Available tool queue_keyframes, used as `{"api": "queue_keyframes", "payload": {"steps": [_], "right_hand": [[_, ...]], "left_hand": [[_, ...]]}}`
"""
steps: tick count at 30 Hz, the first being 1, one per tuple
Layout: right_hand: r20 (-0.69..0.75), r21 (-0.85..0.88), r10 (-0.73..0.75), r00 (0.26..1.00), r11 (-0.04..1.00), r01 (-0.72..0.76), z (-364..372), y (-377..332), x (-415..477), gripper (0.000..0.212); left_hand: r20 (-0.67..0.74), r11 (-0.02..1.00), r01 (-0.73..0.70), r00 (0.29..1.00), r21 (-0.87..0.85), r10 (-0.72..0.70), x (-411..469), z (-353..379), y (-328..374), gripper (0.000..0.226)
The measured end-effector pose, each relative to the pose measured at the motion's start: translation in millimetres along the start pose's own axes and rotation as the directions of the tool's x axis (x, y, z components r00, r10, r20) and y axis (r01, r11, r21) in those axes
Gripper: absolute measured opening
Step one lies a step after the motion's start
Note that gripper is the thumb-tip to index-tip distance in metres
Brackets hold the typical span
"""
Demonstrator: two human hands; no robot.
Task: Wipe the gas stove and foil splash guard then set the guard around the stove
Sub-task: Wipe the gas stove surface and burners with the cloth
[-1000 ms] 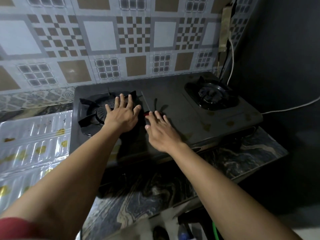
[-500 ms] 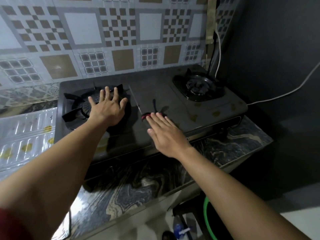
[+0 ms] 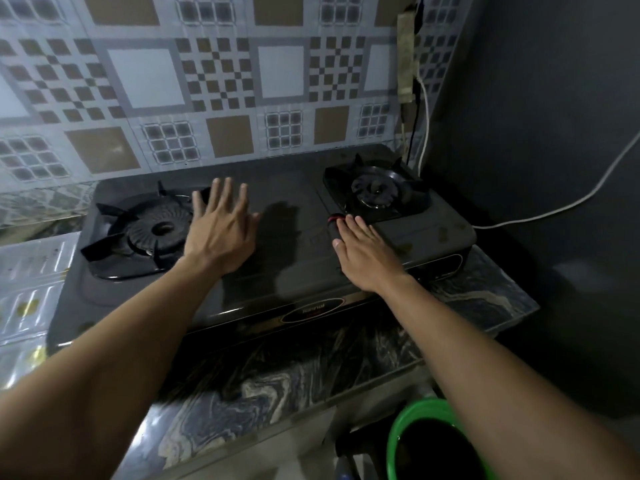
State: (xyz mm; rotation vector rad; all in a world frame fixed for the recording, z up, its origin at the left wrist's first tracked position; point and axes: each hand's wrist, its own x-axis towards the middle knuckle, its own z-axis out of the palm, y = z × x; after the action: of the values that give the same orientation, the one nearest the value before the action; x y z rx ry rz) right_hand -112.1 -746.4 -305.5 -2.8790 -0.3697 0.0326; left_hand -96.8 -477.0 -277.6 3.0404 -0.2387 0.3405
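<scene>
The dark two-burner gas stove [image 3: 284,271] stands on a marbled counter against the tiled wall. My left hand [image 3: 221,233] lies flat with fingers spread on the stove top, just right of the left burner [image 3: 159,230]. My right hand [image 3: 363,251] lies flat with straight fingers at the front left corner of the right burner [image 3: 375,192]. Its fingertips touch a small dark thing with a red band [image 3: 334,223]. The foil splash guard [image 3: 31,282] lies flat on the counter left of the stove, with yellowish stains on it.
The marbled counter [image 3: 277,375] runs in front of the stove. A green bucket [image 3: 398,438] stands on the floor below, under my right forearm. A white cable [image 3: 554,209] runs along the dark right wall, and cords hang in the corner.
Both hands slid to the right across the stove top. The left hand left the left burner for the middle, and the red-banded thing moved with the right hand toward the right burner.
</scene>
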Motion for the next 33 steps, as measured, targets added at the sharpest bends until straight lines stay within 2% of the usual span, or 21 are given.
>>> {"api": "queue_keyframes", "payload": {"steps": [3, 7, 22, 28, 33], "right_hand": [[-0.01, 0.004, -0.003, 1.0, 1.0, 0.003, -3.4, 14.2, -0.4, 0.058], [-0.06, 0.025, 0.007, 0.998, 1.0, -0.006, -3.2, 28.6, -6.7, 0.058], [-0.125, 0.034, 0.24, 0.963, 0.971, -0.237, -34.8, 163.6, -25.4, 0.057], [-0.069, 0.147, 0.294, 0.953, 0.948, -0.282, -53.7, 189.7, -11.2, 0.053], [0.042, 0.243, 0.276, 0.96, 0.929, -0.278, -69.5, 210.9, 15.4, 0.051]], "left_hand": [[0.083, 0.991, -0.102, 0.991, -0.085, 0.109, 12.4, 8.7, 43.0, 0.066], [0.17, 0.987, -0.102, 0.978, -0.127, 0.123, 23.2, 24.6, 81.9, 0.066], [0.198, 0.995, -0.066, 0.977, -0.078, 0.08, 33.5, 19.2, 105.4, 0.06], [0.183, 0.994, -0.006, 0.983, -0.108, 0.026, 54.3, 15.3, 97.9, 0.053], [0.3, 0.994, 0.027, 0.954, -0.103, 0.006, 68.0, 18.6, 94.2, 0.068]]}}
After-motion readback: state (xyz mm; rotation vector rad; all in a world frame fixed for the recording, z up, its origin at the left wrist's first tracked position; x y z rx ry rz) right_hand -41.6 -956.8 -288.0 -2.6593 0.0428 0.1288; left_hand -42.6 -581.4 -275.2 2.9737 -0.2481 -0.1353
